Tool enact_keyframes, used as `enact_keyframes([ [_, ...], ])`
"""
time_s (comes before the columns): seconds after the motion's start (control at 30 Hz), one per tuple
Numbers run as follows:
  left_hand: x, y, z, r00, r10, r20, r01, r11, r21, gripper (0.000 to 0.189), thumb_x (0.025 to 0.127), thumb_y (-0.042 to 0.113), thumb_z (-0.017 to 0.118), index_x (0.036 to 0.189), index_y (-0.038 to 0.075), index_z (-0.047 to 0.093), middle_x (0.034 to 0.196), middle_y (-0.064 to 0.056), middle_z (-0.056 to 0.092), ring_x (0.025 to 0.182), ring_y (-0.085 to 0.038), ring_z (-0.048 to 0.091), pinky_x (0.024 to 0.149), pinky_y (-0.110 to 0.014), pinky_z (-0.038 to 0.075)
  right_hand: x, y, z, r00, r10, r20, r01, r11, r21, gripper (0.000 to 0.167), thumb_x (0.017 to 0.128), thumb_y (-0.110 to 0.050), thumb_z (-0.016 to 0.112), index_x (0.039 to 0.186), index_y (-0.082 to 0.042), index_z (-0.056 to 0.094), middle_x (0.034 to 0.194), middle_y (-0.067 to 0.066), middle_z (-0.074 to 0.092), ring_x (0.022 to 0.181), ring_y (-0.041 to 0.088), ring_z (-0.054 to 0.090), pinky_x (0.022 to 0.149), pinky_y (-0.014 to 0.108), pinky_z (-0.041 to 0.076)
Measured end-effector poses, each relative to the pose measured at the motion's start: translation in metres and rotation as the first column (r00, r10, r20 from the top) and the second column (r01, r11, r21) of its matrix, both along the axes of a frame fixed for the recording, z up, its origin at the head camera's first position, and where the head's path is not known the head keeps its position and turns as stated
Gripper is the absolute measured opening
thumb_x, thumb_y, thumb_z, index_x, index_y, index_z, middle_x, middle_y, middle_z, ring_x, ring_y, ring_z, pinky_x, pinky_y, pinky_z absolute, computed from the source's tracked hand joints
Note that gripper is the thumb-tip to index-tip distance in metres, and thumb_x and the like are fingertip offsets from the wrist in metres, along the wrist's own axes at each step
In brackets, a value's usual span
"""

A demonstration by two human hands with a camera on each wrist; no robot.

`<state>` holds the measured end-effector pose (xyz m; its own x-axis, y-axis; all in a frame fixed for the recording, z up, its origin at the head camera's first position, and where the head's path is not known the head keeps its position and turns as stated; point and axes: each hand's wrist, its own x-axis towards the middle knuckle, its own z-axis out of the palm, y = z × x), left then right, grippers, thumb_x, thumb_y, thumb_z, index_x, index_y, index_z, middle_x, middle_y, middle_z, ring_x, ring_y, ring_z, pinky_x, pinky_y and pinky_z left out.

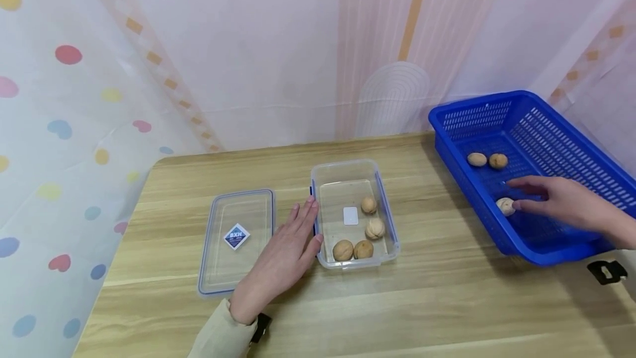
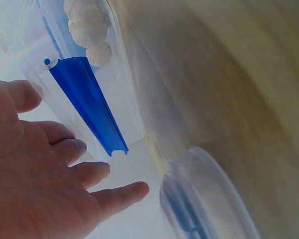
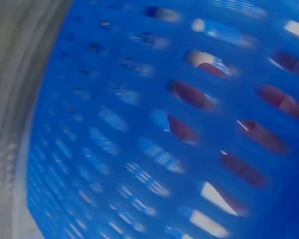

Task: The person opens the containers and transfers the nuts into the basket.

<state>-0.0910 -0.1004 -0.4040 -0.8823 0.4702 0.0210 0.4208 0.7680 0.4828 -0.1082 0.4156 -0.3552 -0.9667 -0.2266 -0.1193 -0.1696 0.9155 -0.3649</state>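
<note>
My left hand point(image 1: 283, 258) lies with fairly straight fingers at the left rim of a clear plastic container point(image 1: 355, 167), one finger on its edge. Several walnuts point(image 1: 375, 228) sit inside along its right and front sides. In the left wrist view the container's blue latch point(image 2: 89, 104) hangs beside the fingers. Inside a blue basket point(image 1: 467, 192), my right hand point(image 1: 561, 203) reaches down with thumb and fingers apart. Its thumb tip is at a pale walnut point(image 1: 505, 206); whether they touch is hard to tell. Two more walnuts point(image 1: 477, 159) lie farther back in the basket.
A clear lid with a blue seal point(image 1: 237, 236) lies flat on the wooden table point(image 1: 422, 303), left of the container. Slotted basket wall point(image 3: 139, 124) fills most of the blurred right wrist view. A patterned cloth point(image 1: 263, 43) hangs behind the table.
</note>
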Motion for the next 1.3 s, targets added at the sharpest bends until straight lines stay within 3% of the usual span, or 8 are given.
enact_keyframes([
  [0.23, 0.000, 0.000, -0.001, 1.000, -0.002, -0.004, 0.002, 1.000, 0.011, 0.063, 0.112, 0.036, 0.041, 0.164, 0.006, 0.022, 0.172, -0.004, 0.011, 0.156, -0.039, 0.016, 0.116, -0.068, 0.029, 0.013, -0.010, 0.015, 0.980, -0.125, -0.153, 0.123, 0.992, -0.022, 0.041, 0.106, -0.023, 0.063, 0.132, 0.009, 0.063, 0.108, 0.031, 0.070, 0.077, 0.032, 0.065, 0.056, 0.026, 0.045],
  [0.43, -0.001, 0.001, 0.000, 1.000, -0.001, -0.004, 0.001, 1.000, 0.016, 0.063, 0.112, 0.037, 0.041, 0.164, 0.007, 0.022, 0.172, -0.003, 0.011, 0.156, -0.037, 0.015, 0.116, -0.068, 0.029, 0.025, -0.023, 0.024, 0.954, -0.210, -0.214, 0.188, 0.975, -0.118, 0.040, 0.106, -0.025, 0.061, 0.132, 0.006, 0.065, 0.120, 0.038, 0.064, 0.094, 0.048, 0.066, 0.059, 0.015, 0.043],
  [0.53, -0.001, 0.001, 0.000, 1.000, 0.002, -0.002, -0.002, 1.000, 0.015, 0.063, 0.112, 0.037, 0.040, 0.164, 0.007, 0.022, 0.172, -0.002, 0.011, 0.157, -0.036, 0.015, 0.116, -0.068, 0.029, 0.031, -0.029, 0.027, 0.942, -0.232, -0.241, 0.197, 0.967, -0.161, 0.039, 0.106, -0.025, 0.062, 0.131, 0.004, 0.067, 0.121, 0.035, 0.065, 0.093, 0.012, 0.067, 0.061, 0.007, 0.038],
  [0.67, 0.000, 0.001, 0.000, 1.000, 0.005, -0.003, -0.005, 1.000, 0.013, 0.063, 0.112, 0.037, 0.041, 0.164, 0.007, 0.023, 0.172, -0.002, 0.012, 0.156, -0.035, 0.015, 0.116, -0.068, 0.029, 0.039, -0.039, 0.032, 0.925, -0.257, -0.280, 0.195, 0.953, -0.231, 0.034, 0.105, -0.021, 0.064, 0.130, 0.001, 0.069, 0.121, 0.033, 0.067, 0.089, -0.027, 0.040, 0.066, 0.003, 0.037],
  [0.77, 0.000, 0.001, -0.001, 1.000, 0.006, -0.003, -0.006, 1.000, 0.016, 0.063, 0.112, 0.037, 0.041, 0.164, 0.007, 0.023, 0.172, -0.003, 0.012, 0.156, -0.035, 0.015, 0.116, -0.067, 0.029, 0.044, -0.048, 0.035, 0.915, -0.274, -0.296, 0.194, 0.943, -0.272, 0.033, 0.105, -0.020, 0.063, 0.130, 0.000, 0.069, 0.123, 0.028, 0.068, 0.094, -0.028, 0.040, 0.071, 0.001, 0.036],
  [0.87, 0.000, 0.001, -0.001, 1.000, 0.007, -0.003, -0.007, 1.000, 0.019, 0.063, 0.112, 0.037, 0.041, 0.164, 0.007, 0.023, 0.172, -0.002, 0.012, 0.156, -0.036, 0.016, 0.116, -0.067, 0.030, 0.049, -0.056, 0.036, 0.906, -0.292, -0.307, 0.194, 0.930, -0.313, 0.032, 0.105, -0.019, 0.063, 0.132, -0.002, 0.069, 0.122, -0.006, 0.070, 0.099, -0.025, 0.042, 0.074, 0.001, 0.034],
  [1.0, 0.000, 0.001, -0.002, 1.000, 0.006, -0.009, -0.006, 1.000, 0.021, 0.063, 0.112, 0.037, 0.041, 0.164, 0.007, 0.022, 0.172, -0.003, 0.012, 0.156, -0.037, 0.017, 0.116, -0.067, 0.030, 0.054, -0.065, 0.037, 0.903, -0.297, -0.311, 0.176, 0.915, -0.362, 0.030, 0.105, -0.017, 0.064, 0.132, -0.005, 0.070, 0.113, -0.042, 0.051, 0.104, -0.022, 0.045, 0.078, 0.000, 0.034],
  [1.3, 0.000, 0.000, 0.000, 1.000, 0.005, 0.007, -0.005, 1.000, 0.017, 0.063, 0.112, 0.037, 0.041, 0.164, 0.008, 0.022, 0.171, -0.002, 0.011, 0.156, -0.037, 0.016, 0.116, -0.066, 0.030, 0.062, -0.089, 0.041, 0.910, -0.250, -0.332, 0.096, 0.904, -0.416, 0.030, 0.101, -0.010, 0.068, 0.130, -0.013, 0.073, 0.118, -0.036, 0.060, 0.105, -0.018, 0.055, 0.082, -0.001, 0.040],
])
